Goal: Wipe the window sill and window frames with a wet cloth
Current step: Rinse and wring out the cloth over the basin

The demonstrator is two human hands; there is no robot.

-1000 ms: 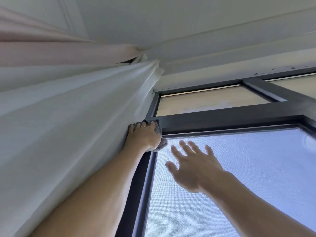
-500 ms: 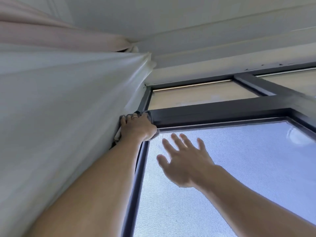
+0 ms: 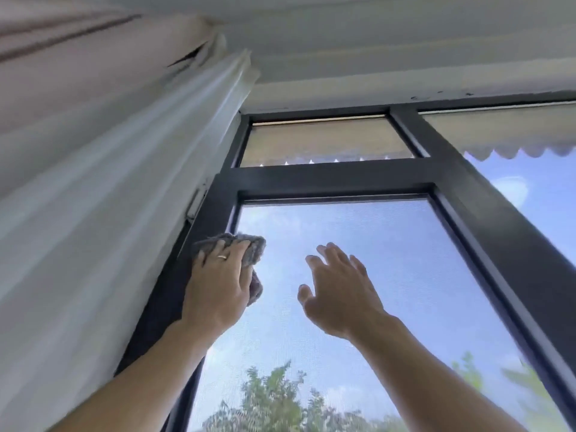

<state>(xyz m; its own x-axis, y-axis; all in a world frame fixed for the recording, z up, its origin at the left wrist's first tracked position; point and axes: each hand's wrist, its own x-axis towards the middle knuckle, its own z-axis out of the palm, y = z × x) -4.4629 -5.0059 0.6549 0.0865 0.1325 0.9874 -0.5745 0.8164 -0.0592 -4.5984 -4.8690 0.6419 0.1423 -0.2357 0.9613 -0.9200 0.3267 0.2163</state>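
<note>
While pressed under left hand [image 3: 218, 285], cloth [image 3: 249, 247] touches frame [image 3: 215, 207].

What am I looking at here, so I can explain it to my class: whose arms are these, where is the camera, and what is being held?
No machine here: a person wears a camera on the head, looking up along both arms. The left hand presses a grey cloth against the dark window frame, at its left upright. The right hand is open and holds nothing, raised in front of the window screen; whether it touches it is unclear. A pale curtain hangs on the left. Sky and treetops show outside.
</note>
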